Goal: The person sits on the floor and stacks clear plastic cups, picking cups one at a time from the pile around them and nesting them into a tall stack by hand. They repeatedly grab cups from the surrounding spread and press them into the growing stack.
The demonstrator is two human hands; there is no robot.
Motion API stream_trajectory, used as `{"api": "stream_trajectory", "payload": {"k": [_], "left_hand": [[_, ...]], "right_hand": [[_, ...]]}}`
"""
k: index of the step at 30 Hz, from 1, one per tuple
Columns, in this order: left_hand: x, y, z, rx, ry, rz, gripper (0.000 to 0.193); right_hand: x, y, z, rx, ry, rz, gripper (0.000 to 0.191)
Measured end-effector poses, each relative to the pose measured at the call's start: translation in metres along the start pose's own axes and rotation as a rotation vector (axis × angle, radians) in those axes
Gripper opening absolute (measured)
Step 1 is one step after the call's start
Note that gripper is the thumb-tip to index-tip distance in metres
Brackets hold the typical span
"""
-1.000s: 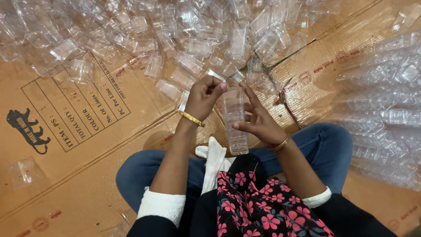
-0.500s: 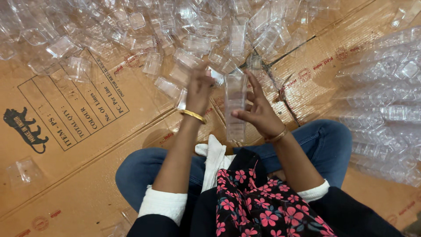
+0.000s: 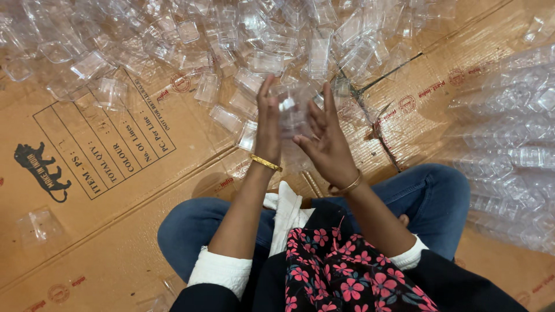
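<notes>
I sit cross-legged on flattened cardboard (image 3: pixel 115 231). A short stack of clear plastic cups (image 3: pixel 292 115), blurred by motion, is pressed between my two raised hands. My left hand (image 3: pixel 269 124) lies flat against its left side, fingers straight and pointing away from me. On the stack's right side is my right hand (image 3: pixel 326 141), fingers spread. Each wrist carries a gold bangle.
A big loose pile of clear plastic cups (image 3: pixel 231 46) covers the cardboard ahead of me. Rows of nested clear cups (image 3: pixel 509 150) lie on the right. A single clear cup (image 3: pixel 37 225) sits at the left. A white cloth (image 3: pixel 286 214) rests on my lap.
Both hands have lifted away from my lap toward the pile with the stack. My left hand went from pinching the stack's top to lying flat against its side.
</notes>
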State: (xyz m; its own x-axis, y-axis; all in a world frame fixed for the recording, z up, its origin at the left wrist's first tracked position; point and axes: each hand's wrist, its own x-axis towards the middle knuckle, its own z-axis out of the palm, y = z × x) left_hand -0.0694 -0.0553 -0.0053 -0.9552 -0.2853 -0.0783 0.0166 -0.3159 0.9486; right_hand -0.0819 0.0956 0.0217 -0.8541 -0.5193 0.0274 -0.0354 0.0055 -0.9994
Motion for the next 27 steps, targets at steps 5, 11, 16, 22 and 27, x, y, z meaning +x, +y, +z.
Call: {"api": "stream_trajectory", "payload": {"k": [5,11,16,22,27], "left_hand": [[0.006,0.005,-0.009,-0.284,0.060,0.080,0.074],[0.003,0.008,-0.017,-0.413,0.018,0.084,0.070],[0.003,0.003,-0.021,-0.297,0.046,0.149,0.068],[0.003,0.001,-0.024,-0.161,0.043,0.154,0.074],[0.004,0.000,-0.022,-0.076,-0.059,0.186,0.084]], "right_hand": [[-0.010,-0.002,0.007,0.296,0.015,0.070,0.104],[-0.028,0.012,0.010,0.421,-0.070,0.376,0.084],[-0.031,0.020,0.014,0.272,0.003,0.309,0.059],[-0.029,-0.003,0.018,0.282,0.020,0.383,0.083],[-0.021,-0.016,0.010,0.107,-0.099,0.171,0.094]]}}
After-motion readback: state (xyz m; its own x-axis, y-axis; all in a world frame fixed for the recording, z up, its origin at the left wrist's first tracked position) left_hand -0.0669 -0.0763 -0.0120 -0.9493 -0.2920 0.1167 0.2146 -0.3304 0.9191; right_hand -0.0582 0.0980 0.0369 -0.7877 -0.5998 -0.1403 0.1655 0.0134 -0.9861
